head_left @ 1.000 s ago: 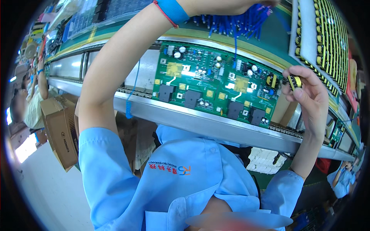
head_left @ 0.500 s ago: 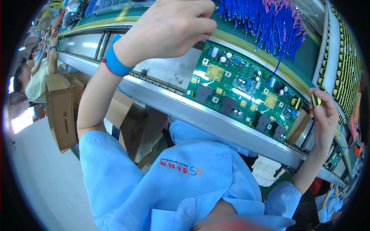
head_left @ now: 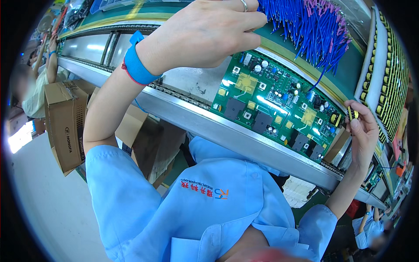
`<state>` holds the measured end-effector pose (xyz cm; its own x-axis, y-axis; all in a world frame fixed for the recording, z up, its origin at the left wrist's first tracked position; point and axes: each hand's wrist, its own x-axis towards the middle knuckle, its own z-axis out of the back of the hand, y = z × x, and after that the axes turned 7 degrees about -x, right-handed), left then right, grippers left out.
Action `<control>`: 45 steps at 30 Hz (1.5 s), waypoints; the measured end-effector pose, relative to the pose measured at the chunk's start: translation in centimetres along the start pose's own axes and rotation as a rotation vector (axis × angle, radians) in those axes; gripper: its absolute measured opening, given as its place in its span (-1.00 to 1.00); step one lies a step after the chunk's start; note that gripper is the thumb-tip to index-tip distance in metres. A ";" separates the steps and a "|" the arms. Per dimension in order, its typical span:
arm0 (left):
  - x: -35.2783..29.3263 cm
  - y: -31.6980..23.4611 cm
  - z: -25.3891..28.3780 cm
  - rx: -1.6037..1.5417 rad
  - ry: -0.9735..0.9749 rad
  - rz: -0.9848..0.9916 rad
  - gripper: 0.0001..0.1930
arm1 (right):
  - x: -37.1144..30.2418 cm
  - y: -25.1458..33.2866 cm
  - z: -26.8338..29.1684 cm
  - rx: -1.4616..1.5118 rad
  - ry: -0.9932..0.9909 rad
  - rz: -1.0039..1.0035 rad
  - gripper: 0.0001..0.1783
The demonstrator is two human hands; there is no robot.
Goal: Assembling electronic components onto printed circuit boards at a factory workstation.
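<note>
A green circuit board (head_left: 267, 106) lies on the conveyor rails, carrying black blocks, capacitors and a yellow-and-black transformer (head_left: 335, 118) at its right end. Just off that end, my right hand (head_left: 363, 124) pinches a similar small yellow-and-black transformer (head_left: 353, 113) between thumb and fingers. My left hand (head_left: 214, 35), with a blue wrist strap (head_left: 138, 61), is over the far left of the board, beside a heap of blue wires (head_left: 310, 32). Its fingers are curled closed; the fingertips and anything in them are hidden. One blue wire (head_left: 317, 81) reaches down to the board's far edge.
At the right stands a white foam tray (head_left: 371, 65) with rows of yellow-and-black transformers. The metal conveyor rail (head_left: 183, 111) runs between me and the board. Cardboard boxes (head_left: 65, 126) stand at the left. Other people work at the far left and lower right.
My left hand has moved a little right along the wire heap. With the transformer still pinched, my right hand has shifted left, closer to the board's end. The view has shifted slightly.
</note>
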<state>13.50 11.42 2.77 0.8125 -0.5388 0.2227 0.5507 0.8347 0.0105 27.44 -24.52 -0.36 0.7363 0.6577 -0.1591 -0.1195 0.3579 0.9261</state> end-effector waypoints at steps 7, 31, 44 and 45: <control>0.7 -0.5 0.1 -0.075 0.029 -0.014 -0.88 | -0.1 0.1 0.1 -0.025 -0.012 0.011 -0.61; -0.7 -0.6 -0.6 -0.001 -0.029 -0.027 -0.93 | 1.2 7.0 -8.1 -0.537 0.080 0.489 -0.65; -4.3 -4.1 0.9 -0.251 -0.361 0.467 -0.81 | 3.8 6.8 -12.4 -0.994 0.112 0.569 -0.43; -4.5 -4.0 0.5 -0.254 -0.367 0.473 -0.81 | 3.8 6.8 -12.6 -1.019 0.108 0.556 -0.42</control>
<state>7.54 10.52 2.23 0.8849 -0.0086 0.4656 0.2143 0.8953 -0.3906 21.04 -11.26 1.07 0.3594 0.9268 0.1088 -0.9239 0.3369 0.1813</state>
